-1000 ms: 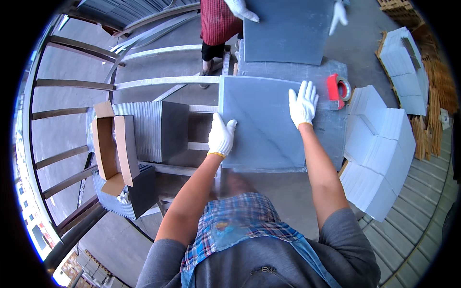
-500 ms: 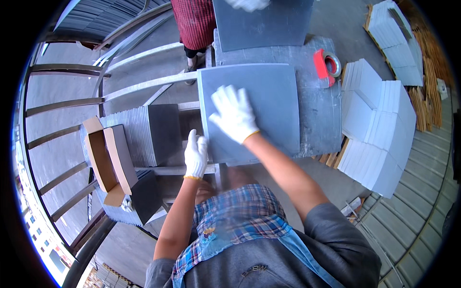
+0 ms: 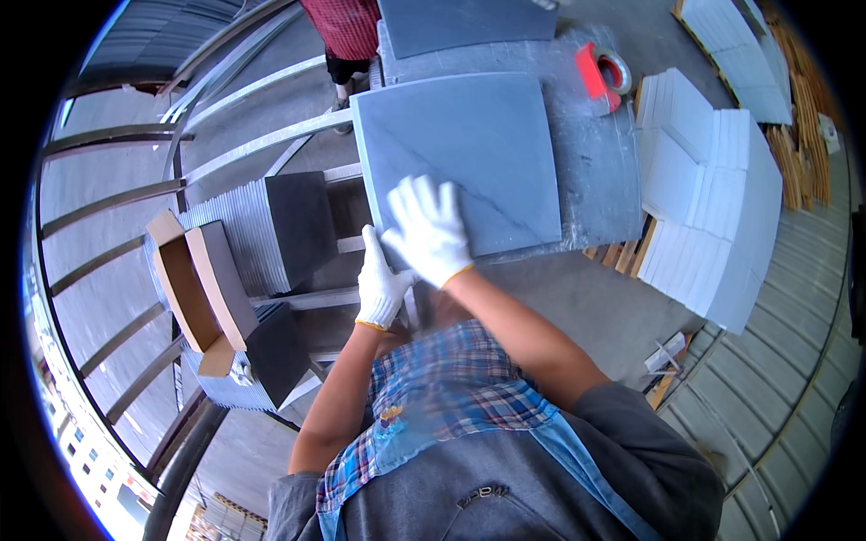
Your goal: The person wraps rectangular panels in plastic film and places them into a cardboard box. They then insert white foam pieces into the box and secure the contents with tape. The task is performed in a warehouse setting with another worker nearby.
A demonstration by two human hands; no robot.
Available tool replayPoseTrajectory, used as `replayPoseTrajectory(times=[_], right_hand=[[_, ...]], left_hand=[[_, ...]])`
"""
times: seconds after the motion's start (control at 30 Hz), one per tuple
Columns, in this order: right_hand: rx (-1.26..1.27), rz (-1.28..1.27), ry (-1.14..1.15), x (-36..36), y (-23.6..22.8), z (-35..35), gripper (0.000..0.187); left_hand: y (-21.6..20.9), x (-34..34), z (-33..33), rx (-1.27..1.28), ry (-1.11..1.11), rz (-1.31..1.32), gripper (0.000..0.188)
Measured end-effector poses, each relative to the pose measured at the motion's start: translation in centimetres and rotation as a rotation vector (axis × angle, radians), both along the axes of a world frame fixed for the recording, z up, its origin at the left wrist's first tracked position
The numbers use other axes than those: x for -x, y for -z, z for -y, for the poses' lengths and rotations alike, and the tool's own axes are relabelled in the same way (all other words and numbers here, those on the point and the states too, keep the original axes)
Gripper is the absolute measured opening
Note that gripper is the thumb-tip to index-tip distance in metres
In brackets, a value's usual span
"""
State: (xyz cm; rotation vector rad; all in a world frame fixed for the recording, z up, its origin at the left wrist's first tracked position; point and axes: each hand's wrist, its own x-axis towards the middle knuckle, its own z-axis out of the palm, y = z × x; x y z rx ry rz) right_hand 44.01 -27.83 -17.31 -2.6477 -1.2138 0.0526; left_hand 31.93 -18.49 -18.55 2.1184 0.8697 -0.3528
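A large square grey tile (image 3: pixel 469 126) with faint dark veining lies on a worn grey tabletop in front of me. My right hand (image 3: pixel 428 230), in a white knit glove, rests flat on its near left part with the fingers spread. Beside the tile's near left corner is my left hand (image 3: pixel 381 287), also gloved, its fingers stretched out along the edge. Whether it touches the edge I cannot tell. A second grey panel (image 3: pixel 469 22) stands across the table, with part of a white glove at its far right.
Left, ribbed stacks of grey tiles (image 3: pixel 302 221) and an open cardboard box (image 3: pixel 194 279) sit on a metal-barred frame (image 3: pixel 225 167). A red tape dispenser (image 3: pixel 595 77) lies at the table's far right. White stacks (image 3: pixel 713 198) stand on pallets. A person in red checks (image 3: pixel 347 27) stands beyond.
My right hand has slid toward the tile's near left part. The left hand has moved slightly right, nearer that corner. The whole view has shifted, and the veining now shows more clearly.
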Motion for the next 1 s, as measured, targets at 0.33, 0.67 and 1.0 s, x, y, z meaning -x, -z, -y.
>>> replayPoseTrajectory(times=[0.33, 0.67, 1.0], right_hand=[[0.185, 0.213, 0.589, -5.1, 2.9, 14.0, 0.065], [0.152, -0.148, 0.162, 2.8, -1.0, 0.7, 0.066], [0.127, 0.197, 0.466, 0.8, 3.9, 9.4, 0.069]], left_hand=[[1.5, 4.9, -0.9, 0.000, -0.205, -0.068, 0.092], [3.6, 11.3, -2.2, 0.031, -0.172, -0.196, 0.085], [5.3, 17.1, -4.2, -0.037, -0.193, -0.127, 0.083]])
